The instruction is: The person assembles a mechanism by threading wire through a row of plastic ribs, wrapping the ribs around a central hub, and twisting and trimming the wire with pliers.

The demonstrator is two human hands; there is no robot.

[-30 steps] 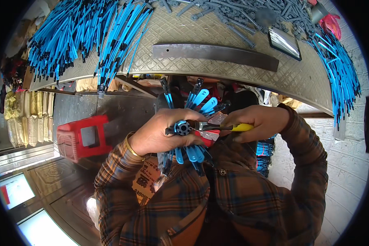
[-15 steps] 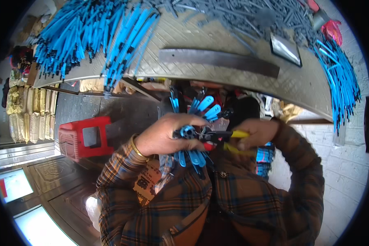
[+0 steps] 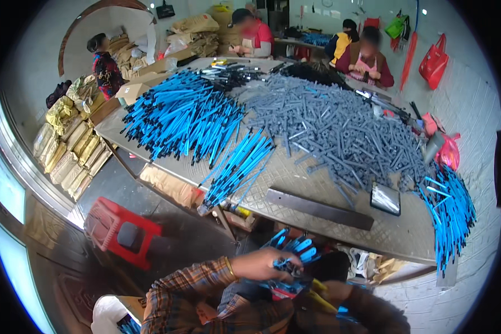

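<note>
My left hand [image 3: 259, 264], with a gold-coloured bangle at the wrist, is closed around a bunch of blue plastic strips [image 3: 300, 246] with black ends, in front of my body. Some strips fan out beyond my fingers. Close to its right, my right hand [image 3: 338, 290] grips pliers by their yellow handles [image 3: 322, 301]. The jaws point toward the bunch. Dimness and blur around the jaws hide whether they touch a strip.
Ahead stands a table [image 3: 250, 203] bearing a heap of blue strips [image 3: 183, 114], grey plastic pieces [image 3: 339, 128], a flat metal bar [image 3: 317, 209] and a glossy rectangular pad [image 3: 385, 199]. More blue strips [image 3: 451, 217] hang at its right edge. A red stool [image 3: 142, 245] is at left. Several people work beyond.
The view has tilted up, showing the whole table and people beyond it. My hands now appear lower in the picture, still holding the strips and the pliers.
</note>
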